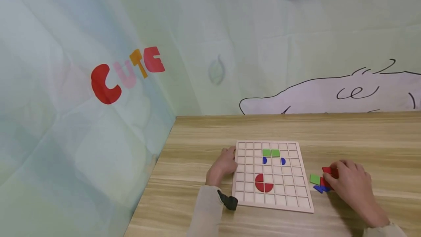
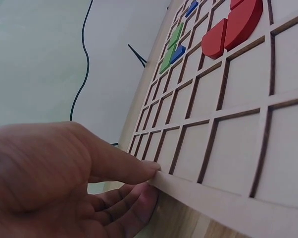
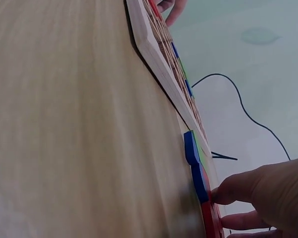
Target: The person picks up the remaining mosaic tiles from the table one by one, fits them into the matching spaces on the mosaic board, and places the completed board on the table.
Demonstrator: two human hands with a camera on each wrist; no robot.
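Observation:
A pale wooden grid board [image 1: 300, 202] lies on the table. My left hand [image 1: 225, 165] grips its left edge, thumb [image 2: 144, 171] on the rim and the other fingers bent beside and below it. Set in the grid are two green squares [image 1: 275, 153], two blue half-rounds [image 1: 283, 161] and three red quarter-circles [image 1: 268, 187] forming part of a disc. Right of the board, my right hand [image 1: 353, 184] is over a small group of loose pieces, thumb and fingertips at the red pieces [image 3: 210, 220]. A green square [image 1: 314, 179] and blue pieces [image 1: 318, 189] lie beside them.
The wood-grain table [image 1: 197, 131] meets a printed cloth backdrop [image 1: 197, 46] along its back and left edges. Coloured letters [image 1: 106, 85] show on the left cloth. A black strap [image 1: 228, 200] hangs at the left sleeve, close to the board's near-left corner.

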